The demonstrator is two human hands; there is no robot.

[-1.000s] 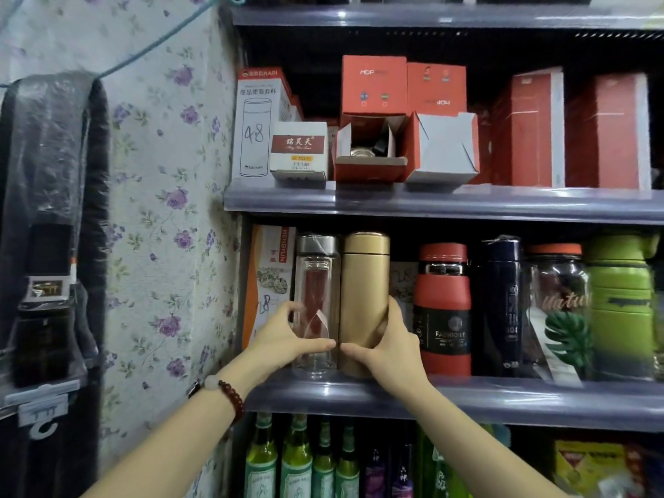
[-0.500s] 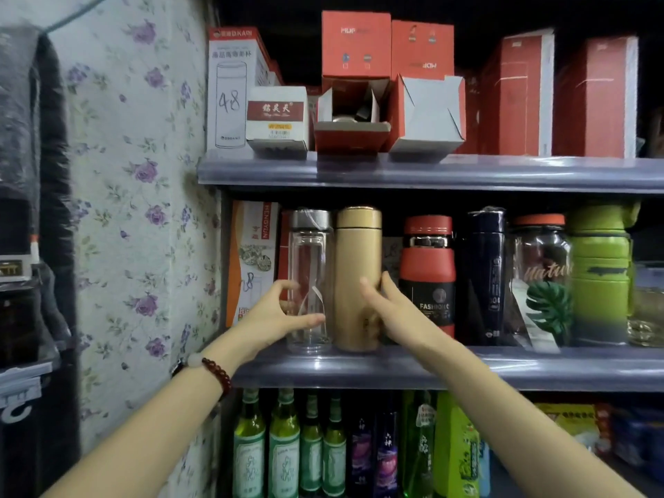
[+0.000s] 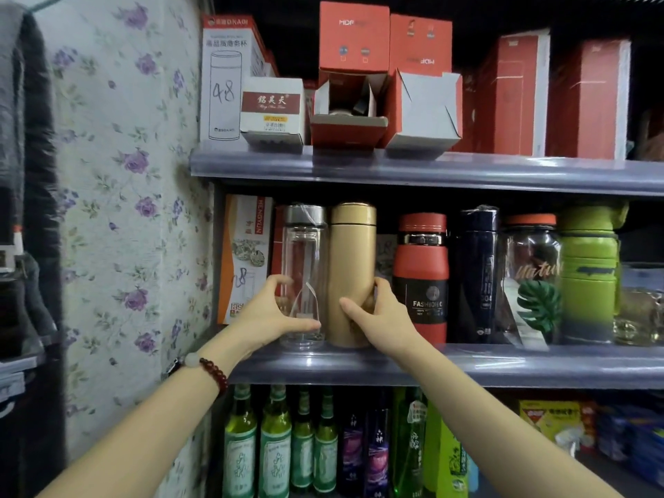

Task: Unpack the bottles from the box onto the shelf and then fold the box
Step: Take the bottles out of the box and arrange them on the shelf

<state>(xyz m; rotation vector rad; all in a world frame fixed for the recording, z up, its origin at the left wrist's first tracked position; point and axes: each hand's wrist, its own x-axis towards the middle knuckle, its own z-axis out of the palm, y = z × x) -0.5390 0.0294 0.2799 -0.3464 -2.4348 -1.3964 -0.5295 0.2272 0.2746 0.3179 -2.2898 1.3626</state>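
Observation:
A clear glass bottle (image 3: 303,267) with a silver cap and a gold bottle (image 3: 351,260) stand upright side by side at the left of the middle shelf (image 3: 503,364). My left hand (image 3: 273,314) wraps the lower part of the glass bottle, thumb across its front. My right hand (image 3: 381,314) grips the lower right side of the gold bottle. On the upper shelf an open red box (image 3: 350,113) lies on its side with its flaps out, next to a second red box (image 3: 424,113) showing a white end.
Right of the gold bottle stand a red bottle (image 3: 421,278), a dark blue bottle (image 3: 476,274), a glass jar (image 3: 531,278) and a green bottle (image 3: 589,274). Boxes fill the upper shelf. Green glass bottles (image 3: 273,443) line the shelf below. Floral wall (image 3: 125,210) on the left.
Both hands stay on the two bottles; the right hand's fingers have closed further around the gold bottle. The camera has dipped and shifted slightly.

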